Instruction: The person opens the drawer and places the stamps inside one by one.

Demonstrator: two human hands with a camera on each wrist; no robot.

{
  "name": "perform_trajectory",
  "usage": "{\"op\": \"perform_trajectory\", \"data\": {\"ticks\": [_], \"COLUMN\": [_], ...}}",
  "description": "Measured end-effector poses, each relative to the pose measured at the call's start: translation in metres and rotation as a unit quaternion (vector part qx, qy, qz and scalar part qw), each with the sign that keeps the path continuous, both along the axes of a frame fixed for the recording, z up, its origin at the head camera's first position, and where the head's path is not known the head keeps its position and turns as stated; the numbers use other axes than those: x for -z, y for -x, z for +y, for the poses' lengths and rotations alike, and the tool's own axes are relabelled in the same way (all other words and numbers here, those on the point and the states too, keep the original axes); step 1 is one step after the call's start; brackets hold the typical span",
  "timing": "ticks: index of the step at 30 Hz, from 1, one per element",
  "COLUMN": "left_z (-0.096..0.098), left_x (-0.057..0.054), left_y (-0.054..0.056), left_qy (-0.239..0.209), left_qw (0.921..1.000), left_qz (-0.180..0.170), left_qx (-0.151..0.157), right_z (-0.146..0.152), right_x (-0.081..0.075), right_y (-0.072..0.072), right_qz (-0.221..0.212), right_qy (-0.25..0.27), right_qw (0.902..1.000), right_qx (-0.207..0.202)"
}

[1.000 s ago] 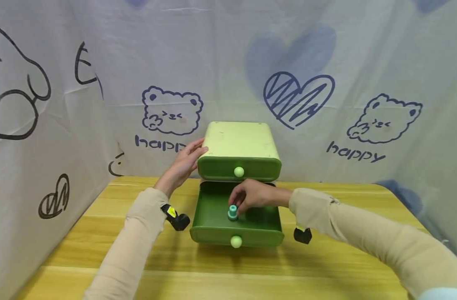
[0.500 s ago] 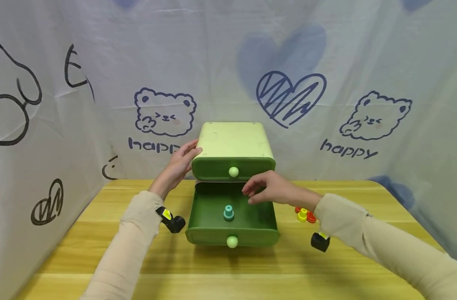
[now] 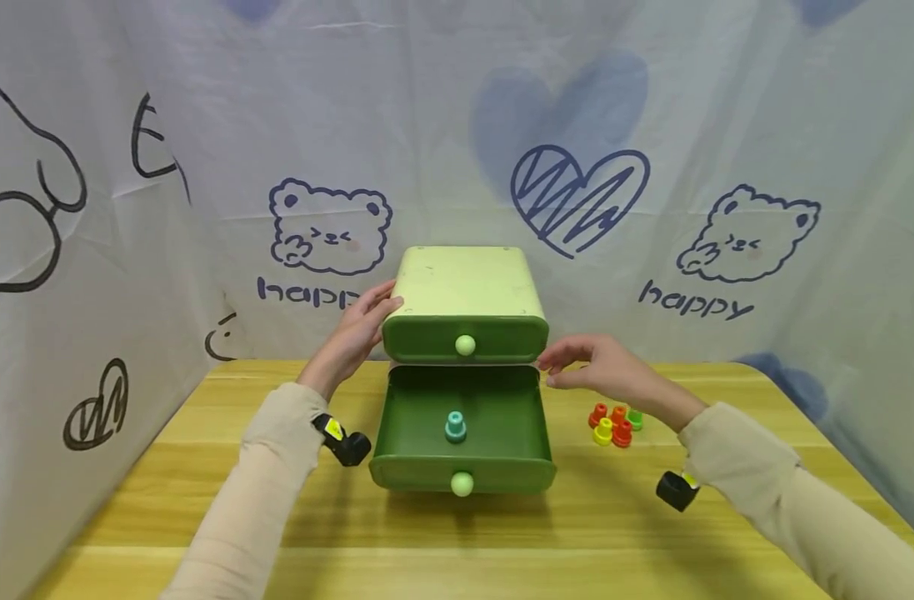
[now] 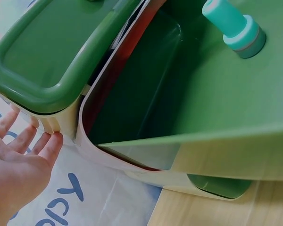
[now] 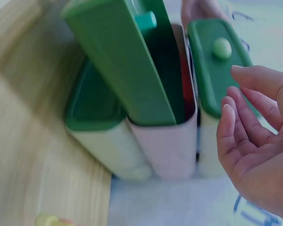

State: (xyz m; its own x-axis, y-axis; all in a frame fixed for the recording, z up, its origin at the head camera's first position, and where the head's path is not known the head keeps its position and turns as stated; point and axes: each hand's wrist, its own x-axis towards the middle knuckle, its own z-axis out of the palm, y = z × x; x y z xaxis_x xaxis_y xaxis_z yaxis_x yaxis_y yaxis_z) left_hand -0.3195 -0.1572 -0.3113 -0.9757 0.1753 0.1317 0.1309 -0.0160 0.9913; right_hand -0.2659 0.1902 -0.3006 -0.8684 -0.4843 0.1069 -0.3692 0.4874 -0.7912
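Observation:
A small drawer cabinet with a pale yellow top and green fronts stands mid-table. Its middle drawer is pulled out, and a small teal stepped peg stands upright inside. My left hand rests against the left side of the top unit; in the left wrist view the fingertips of that hand touch its cream side. To the right of the cabinet, my right hand hovers with fingers loosely bent and nothing in them. From the right wrist, the hand appears beside the top drawer's round knob.
Several similar pegs in red, yellow and green, among them a yellow peg, sit on the wooden table right of the cabinet. Behind it hangs a white curtain with bear and heart drawings. The open drawer juts toward the front.
My right hand has let go of the teal peg in the drawer and moved right, out past the cabinet's side. The coloured pegs have come into sight. The left hand stays on the cabinet.

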Motion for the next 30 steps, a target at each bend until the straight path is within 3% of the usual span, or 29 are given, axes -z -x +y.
{"op": "perform_trajectory", "data": {"ticks": [6, 14, 30], "left_z": [-0.002, -0.002, 0.001], "left_x": [0.001, 0.001, 0.0], "left_y": [0.0, -0.002, -0.002], "left_qy": [-0.006, -0.007, -0.012], "left_qw": [1.0, 1.0, 0.9999], "left_qz": [-0.004, -0.005, -0.007], "left_qx": [-0.005, 0.003, 0.006], "right_z": [0.028, 0.06, 0.095], "right_x": [0.009, 0.033, 0.083], "right_y": [0.008, 0.014, 0.008], "right_qz": [-0.002, -0.025, -0.022], "right_qy": [-0.004, -0.029, -0.057], "right_qw": [0.9989, 0.9938, 0.989], "right_qx": [0.047, 0.104, 0.135]}}
